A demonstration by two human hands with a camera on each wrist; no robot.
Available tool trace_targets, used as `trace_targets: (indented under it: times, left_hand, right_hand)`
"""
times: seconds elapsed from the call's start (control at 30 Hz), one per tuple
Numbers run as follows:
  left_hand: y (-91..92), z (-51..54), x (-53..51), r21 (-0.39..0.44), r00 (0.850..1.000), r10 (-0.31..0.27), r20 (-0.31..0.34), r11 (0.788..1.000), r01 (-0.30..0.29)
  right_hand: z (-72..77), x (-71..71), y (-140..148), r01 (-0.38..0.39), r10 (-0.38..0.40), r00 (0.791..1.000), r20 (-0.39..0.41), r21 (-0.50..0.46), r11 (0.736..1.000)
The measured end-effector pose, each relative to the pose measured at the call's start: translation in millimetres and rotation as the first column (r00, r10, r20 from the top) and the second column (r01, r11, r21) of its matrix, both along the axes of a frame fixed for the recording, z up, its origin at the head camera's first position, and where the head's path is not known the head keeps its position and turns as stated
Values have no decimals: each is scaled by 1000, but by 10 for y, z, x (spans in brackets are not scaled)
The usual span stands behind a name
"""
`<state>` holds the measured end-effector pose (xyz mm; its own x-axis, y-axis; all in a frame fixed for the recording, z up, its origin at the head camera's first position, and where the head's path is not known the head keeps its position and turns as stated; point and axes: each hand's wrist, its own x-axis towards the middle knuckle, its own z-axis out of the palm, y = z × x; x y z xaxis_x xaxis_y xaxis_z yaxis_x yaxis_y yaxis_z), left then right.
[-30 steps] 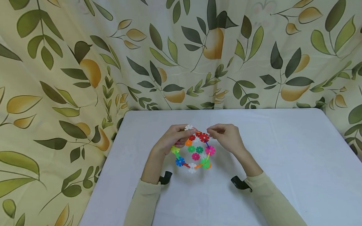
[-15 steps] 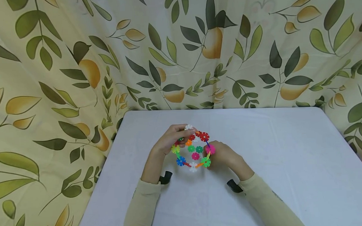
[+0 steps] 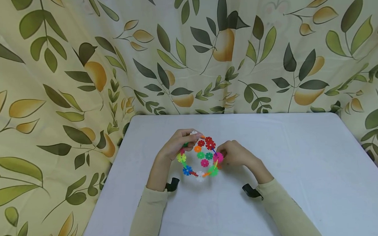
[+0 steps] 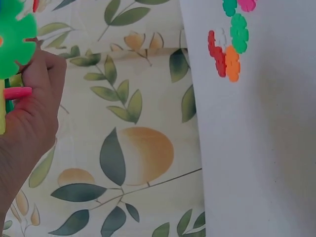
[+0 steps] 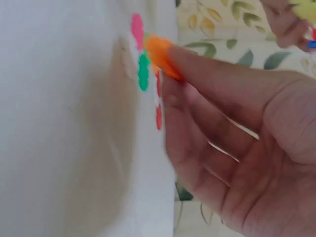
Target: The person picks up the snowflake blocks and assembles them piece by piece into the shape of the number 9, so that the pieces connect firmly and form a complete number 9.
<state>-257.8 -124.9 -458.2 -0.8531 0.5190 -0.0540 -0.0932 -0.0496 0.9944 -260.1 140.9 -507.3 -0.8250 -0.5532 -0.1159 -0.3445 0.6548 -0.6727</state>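
Observation:
My left hand point(image 3: 177, 144) grips the upper left of a ring of joined plastic snowflake discs point(image 3: 187, 170), coloured white, red, pink, green, blue and yellow. The ring is held up above the table. Close up in the left wrist view, a green disc point(image 4: 17, 42) of the ring partly covers that hand. To the right of the ring is my right hand point(image 3: 235, 153). Its thumb and fingers pinch an orange snowflake disc point(image 5: 163, 53), clear in the right wrist view. In the head view that disc is mostly hidden by the ring and the fingers.
Several loose discs lie on the white table point(image 3: 287, 163), seen through the ring, among them a pink one point(image 3: 204, 163) and a green one point(image 3: 209, 155). A patterned curtain point(image 3: 187, 62) hangs behind the table and along its left side.
My right hand left the ring's upper right, reached down behind its lower right side, then drew back rightward and now pinches an orange disc. My left hand keeps its grip; the ring has tilted slightly.

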Motion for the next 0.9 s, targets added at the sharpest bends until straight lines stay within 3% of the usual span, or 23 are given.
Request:
trace_targets:
  times: [0.07,0.13,0.27,0.4,0.57,0.7,0.9]
  left_hand:
    - [1,0,-6,5,1000,-8,0,1000,8]
    - [7,2,-11,10,1000,-17,2,1000,16]
    - [26,5,-16,14,999,-32,3,999,32]
    - [48,4,-10,19,999,-45,9,999,45]
    - [92,-6,12,25,996,-82,15,996,82]
    - [136,-19,27,25,994,-106,5,994,106]
    - [190,-54,24,18,997,-82,14,997,82]
  right_hand:
    - [60,-14,53,88,-89,996,-16,-72,993]
    - [140,-12,92,177,-184,983,-28,-166,970]
    - [305,22,116,287,-308,951,7,-384,878]
    - [430,75,90,314,-332,941,66,-539,782]
    - [505,145,29,330,-344,932,109,-644,690]
    - [536,203,-30,310,-318,940,121,-689,655]
    - [554,266,-81,319,-322,938,128,-680,660]
